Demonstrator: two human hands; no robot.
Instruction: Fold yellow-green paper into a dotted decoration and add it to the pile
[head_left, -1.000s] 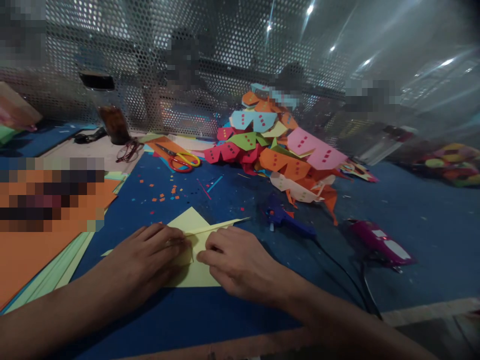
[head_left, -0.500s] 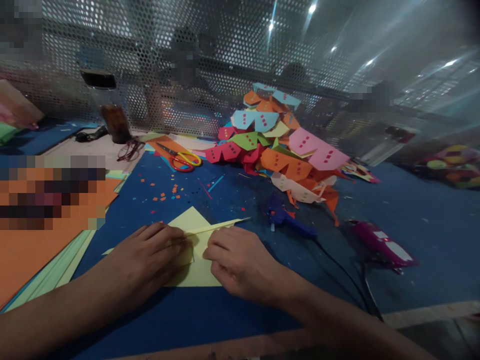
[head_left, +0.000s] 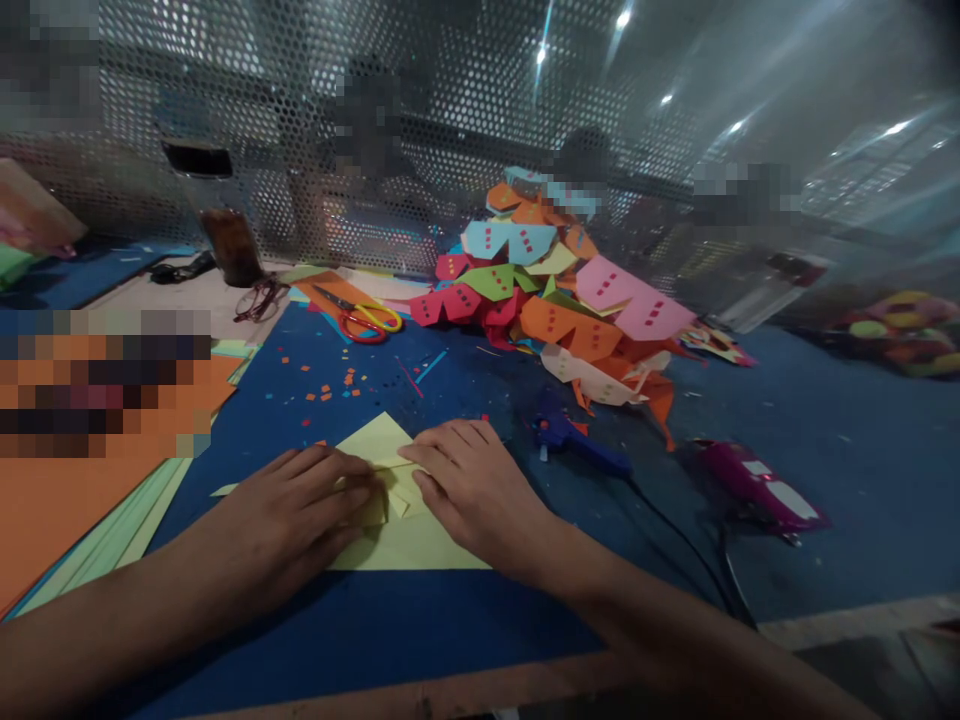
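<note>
The room is closed off at the back by a perforated metal screen, through which dim figures and lamps can be made out. In front of it is set a blue-topped table, its near edge worn and its surface strewn with work.

On the right half, folded paper shapes are heaped in a pile, presumably placed far back so that the near space is left usable. At the left, a stack of coloured paper is kept within easy reach.

At the near middle, a pale yellow sheet is laid on the table, its folded part lying under the fingers. It is covered partly by the left hand, spread low with curled fingers, probably so that slipping is prevented. The fold is met from the other side by the right hand, its thumb and forefinger narrowly apart; whether paper is pinched or merely pressed by either hand cannot be told.

Beyond are seen a dark-lidded bottle, a purple device, a blue glue gun, scissors, glasses and, smallest, scattered paper scraps.
</note>
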